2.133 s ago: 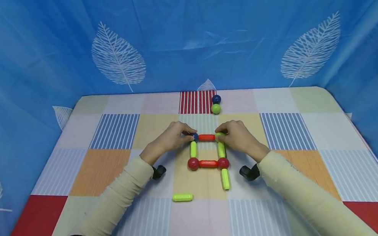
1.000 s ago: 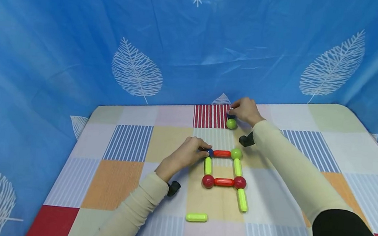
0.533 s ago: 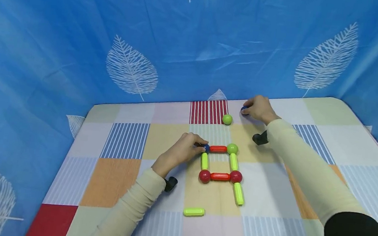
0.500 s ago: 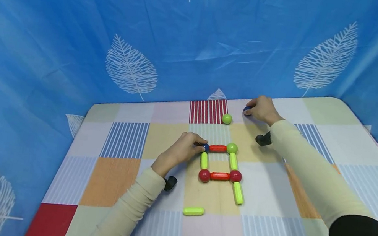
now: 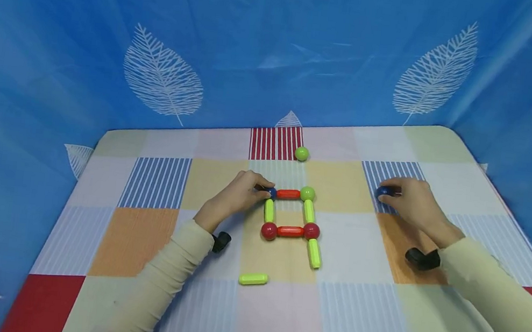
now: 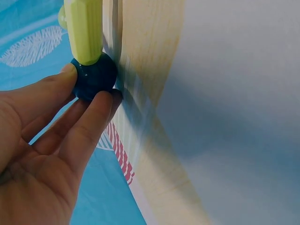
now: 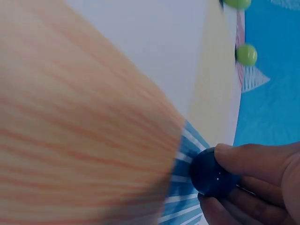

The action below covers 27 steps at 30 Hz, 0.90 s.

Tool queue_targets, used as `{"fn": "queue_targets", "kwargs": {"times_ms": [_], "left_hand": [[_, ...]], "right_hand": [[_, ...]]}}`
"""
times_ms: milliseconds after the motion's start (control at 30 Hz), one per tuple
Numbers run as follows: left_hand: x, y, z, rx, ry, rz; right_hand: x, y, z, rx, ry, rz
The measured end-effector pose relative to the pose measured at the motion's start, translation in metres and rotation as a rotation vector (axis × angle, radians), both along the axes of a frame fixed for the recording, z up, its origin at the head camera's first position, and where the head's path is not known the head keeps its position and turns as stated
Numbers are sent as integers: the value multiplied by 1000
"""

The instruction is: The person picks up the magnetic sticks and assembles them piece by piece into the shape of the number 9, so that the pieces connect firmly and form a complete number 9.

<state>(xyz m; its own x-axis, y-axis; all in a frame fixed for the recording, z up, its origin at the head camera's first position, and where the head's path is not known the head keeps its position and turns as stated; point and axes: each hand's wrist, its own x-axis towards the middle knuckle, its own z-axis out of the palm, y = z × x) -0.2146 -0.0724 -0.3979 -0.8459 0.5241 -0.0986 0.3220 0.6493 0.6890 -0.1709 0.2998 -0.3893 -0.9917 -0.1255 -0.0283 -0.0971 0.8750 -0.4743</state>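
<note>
My left hand (image 5: 237,195) pinches a dark blue ball (image 6: 95,77) at the far left corner of a square frame of sticks and balls. Yellow-green sticks (image 5: 308,212) form its sides and red sticks (image 5: 290,232) its near and far edges. Red balls (image 5: 269,231) sit at the near corners, a green ball (image 5: 307,193) at the far right one. One more yellow-green stick (image 5: 314,253) juts toward me from the near right corner. Out to the right, over the blue-striped patch, my right hand (image 5: 415,204) holds a second dark blue ball (image 7: 212,174) between thumb and fingers.
A loose green ball (image 5: 301,153) lies near the table's far edge by the red-striped patch. Nearer me rests a loose yellow-green stick (image 5: 253,279). A patchwork cloth (image 5: 274,318) covers the table, and a blue leaf-print curtain (image 5: 268,52) hangs behind and at both sides.
My right hand left the green corner ball, took the blue ball from beside the loose green one at the back, and carried it right and nearer me. My left hand stays on its corner ball.
</note>
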Motion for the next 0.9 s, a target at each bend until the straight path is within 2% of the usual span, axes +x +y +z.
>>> {"fn": "queue_targets", "kwargs": {"times_ms": [200,400,633,767,900], "left_hand": [[-2,-4,5,-37,6,-10],[1,0,5,-24,-3,-18],[1,-1,2,-29,8,-14],[0,0,2,-35,12,-10],[1,2,1,-35,6,-8]], "right_hand": [[58,-4,-8,-67,91,-5],[102,-14,-9,-107,141,-16],[139,-46,-14,-181,112,-31],[154,-69,-20,-220,118,12],[162,-88,-25,-293,140,65]]}}
